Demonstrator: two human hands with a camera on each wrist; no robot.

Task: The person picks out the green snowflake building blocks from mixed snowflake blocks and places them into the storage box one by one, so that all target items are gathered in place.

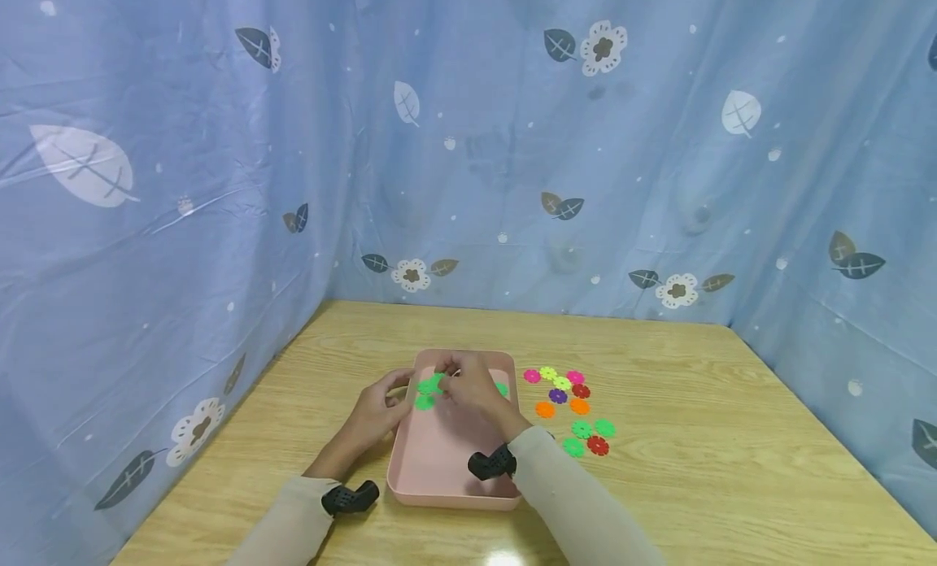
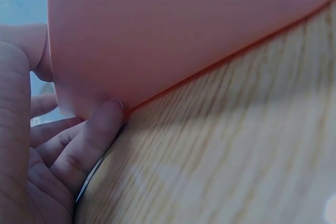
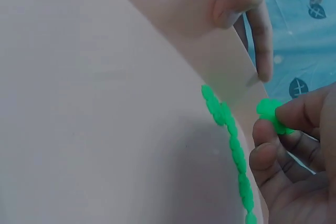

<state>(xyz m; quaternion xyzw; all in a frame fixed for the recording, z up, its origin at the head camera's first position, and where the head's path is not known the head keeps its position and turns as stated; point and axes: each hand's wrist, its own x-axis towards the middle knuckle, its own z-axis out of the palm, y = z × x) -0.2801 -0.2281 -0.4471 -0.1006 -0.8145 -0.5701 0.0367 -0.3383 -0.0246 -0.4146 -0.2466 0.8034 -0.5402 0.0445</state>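
At the left side of a shallow pink rectangular tray with rounded corners and a smooth, plastic-looking surface (image 1: 454, 468), a person's left hand (image 1: 376, 411) grips the wall, one digit hooked at the rim and others against the outside. From where I stand, that hold seems meant to keep the tray from sliding on the pale wood-grain table (image 1: 703, 444).

Inside the tray, towards its far left, lie bright green flower-shaped plastic discs (image 1: 424, 402). Seen from the right wrist, green pieces form a line (image 3: 239, 161) along the tray's wall, edges close together, perhaps so they stay lined up; whether they are joined I cannot tell.

Just beside that line, over the tray's far part, the right hand (image 1: 468, 383) pinches one green disc (image 3: 268, 109) between thumb and fingertips, a narrow hold that suits so thin a piece and leaves much of its edge uncovered. Right of this hand, another green piece (image 1: 501, 389) shows by the tray's right wall.

Outside, to the tray's right, loose flower-shaped discs (image 1: 558, 396) lie flat on the table: pink, yellow, purple, orange, red and green, spread apart, probably easy to pick up singly.
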